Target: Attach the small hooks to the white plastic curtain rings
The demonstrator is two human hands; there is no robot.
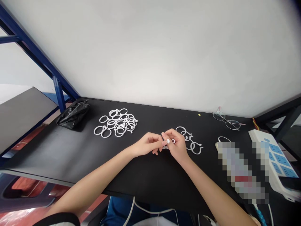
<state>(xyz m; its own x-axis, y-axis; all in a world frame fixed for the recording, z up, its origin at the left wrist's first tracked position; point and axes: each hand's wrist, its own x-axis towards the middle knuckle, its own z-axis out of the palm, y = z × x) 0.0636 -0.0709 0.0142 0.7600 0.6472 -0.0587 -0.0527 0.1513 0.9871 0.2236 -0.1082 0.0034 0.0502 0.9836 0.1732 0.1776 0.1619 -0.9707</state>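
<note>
Both my hands meet above the middle of the black table, fingers closed around a small white plastic ring (pixel 168 141). My left hand (pixel 150 143) pinches it from the left with thumb and fingers. My right hand (pixel 176 146) grips it from the other side, and most of the ring is hidden by the fingers. Just past my right hand lie several white rings (pixel 196 148), some with a gap and small knobbed ends. A larger pile of white rings (pixel 119 123) lies farther left, apart from my hands.
A crumpled black plastic bag (pixel 73 114) sits at the table's left end. On the right are eyeglasses (pixel 227 120), a blurred-out device (pixel 242 172) with a cable, and a white power strip (pixel 278 160). A white wall (pixel 164 56) rises behind the black table (pixel 138 175).
</note>
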